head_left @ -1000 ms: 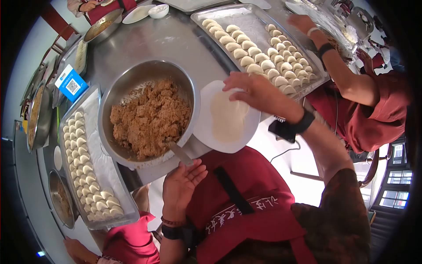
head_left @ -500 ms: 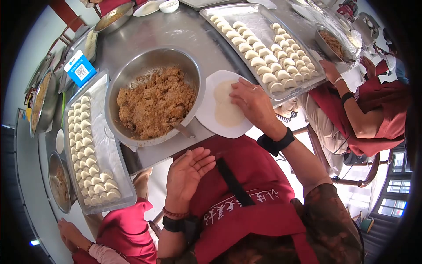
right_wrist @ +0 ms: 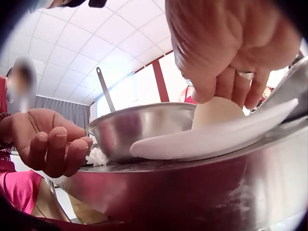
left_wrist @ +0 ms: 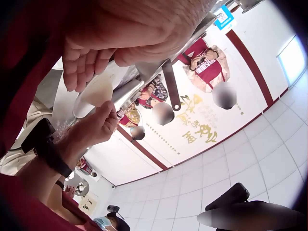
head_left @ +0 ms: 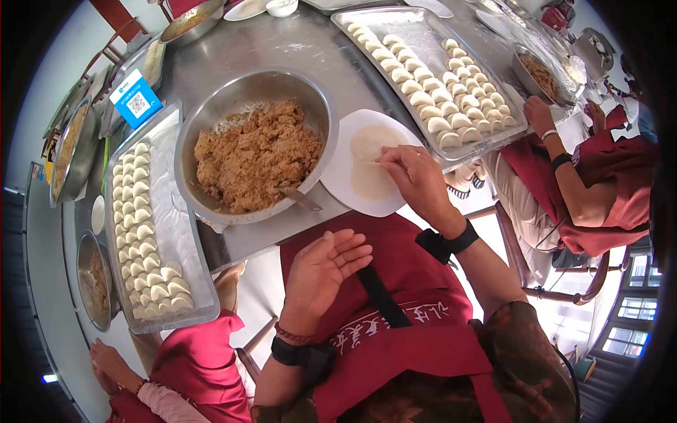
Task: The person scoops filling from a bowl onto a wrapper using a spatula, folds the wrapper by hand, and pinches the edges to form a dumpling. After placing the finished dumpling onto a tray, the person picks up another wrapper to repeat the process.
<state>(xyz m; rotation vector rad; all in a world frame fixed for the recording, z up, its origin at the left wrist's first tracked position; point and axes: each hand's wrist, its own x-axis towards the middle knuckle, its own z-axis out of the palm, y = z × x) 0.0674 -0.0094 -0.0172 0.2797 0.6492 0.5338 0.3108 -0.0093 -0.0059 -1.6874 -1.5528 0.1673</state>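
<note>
My right hand (head_left: 421,182) pinches a thin round dumpling wrapper (right_wrist: 216,113) by its edge over the white plate (head_left: 341,156). In the right wrist view the wrapper stands up from the plate, and another wrapper (head_left: 372,183) lies flat there. My left hand (head_left: 323,271) is held palm up with relaxed fingers, just off the table edge and holding nothing. Left of the plate stands a steel bowl (head_left: 326,106) of brown minced filling (head_left: 257,155). A flat metal handle (head_left: 303,199) sticks out of it over the near rim.
Trays of folded dumplings flank the bowl: a left tray (head_left: 180,225) and a right tray (head_left: 423,28). A blue QR-code sign (head_left: 136,99) stands behind the left tray. Other people work at both sides, one with an arm (head_left: 564,166) near the right tray.
My right hand has come down onto the plate and now pinches a wrapper, drawing it up. The left hand has moved away from the bowl's handle, slightly rightward, still palm up.
</note>
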